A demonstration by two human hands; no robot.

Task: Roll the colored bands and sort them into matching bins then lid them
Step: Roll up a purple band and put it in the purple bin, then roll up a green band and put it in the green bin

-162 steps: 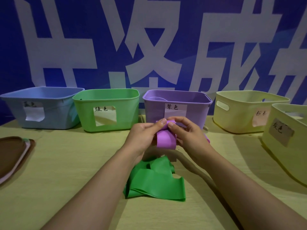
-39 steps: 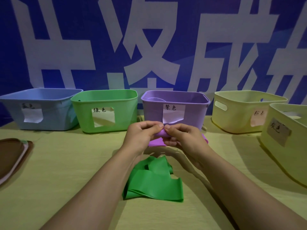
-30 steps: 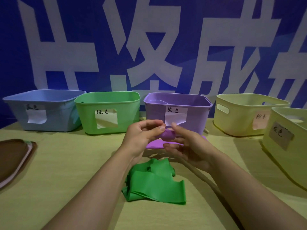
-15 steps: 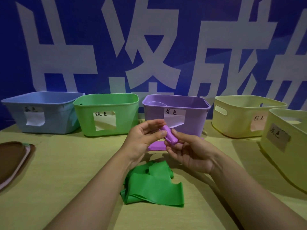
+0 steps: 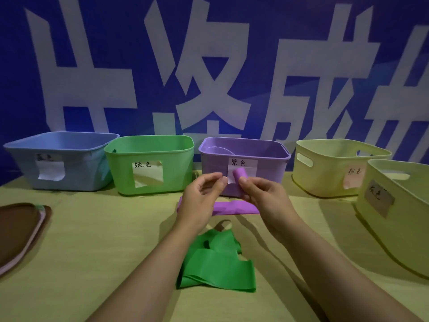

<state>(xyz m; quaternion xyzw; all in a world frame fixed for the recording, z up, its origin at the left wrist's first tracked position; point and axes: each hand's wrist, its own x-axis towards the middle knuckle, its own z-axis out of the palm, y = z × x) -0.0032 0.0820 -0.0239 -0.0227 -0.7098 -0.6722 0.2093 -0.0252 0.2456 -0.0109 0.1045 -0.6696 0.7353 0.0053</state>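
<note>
The right hand (image 5: pixel 264 196) pinches a rolled purple band (image 5: pixel 239 175) between thumb and fingers, holding the small roll up in front of the label on the purple bin (image 5: pixel 269 159). The left hand (image 5: pixel 200 198) hovers just beside it with its fingers loosely curved and its fingertips near the roll; whether they touch it cannot be told. Below the two hands, a flat purple strip (image 5: pixel 234 207) lies on the counter (image 5: pixel 104 240) just in front of the purple bin; whether it joins the roll is hidden by the hands. Nearer the person, between the forearms, a green band (image 5: pixel 216 268) lies unrolled in a loose, folded heap.

Along the back of the counter stands a row of open bins, each with a paper label on its front: a blue bin (image 5: pixel 76 168) at the far left, a green bin (image 5: pixel 174 163) next to it, the purple bin in the middle, then a pale yellow bin (image 5: pixel 329 168), and a second pale yellow bin (image 5: pixel 404 224) at the right edge, turned at an angle. A brown lid (image 5: pixel 16 228) lies flat at the left edge of the counter. A blue banner (image 5: pixel 267 66) with large white characters fills the background.
</note>
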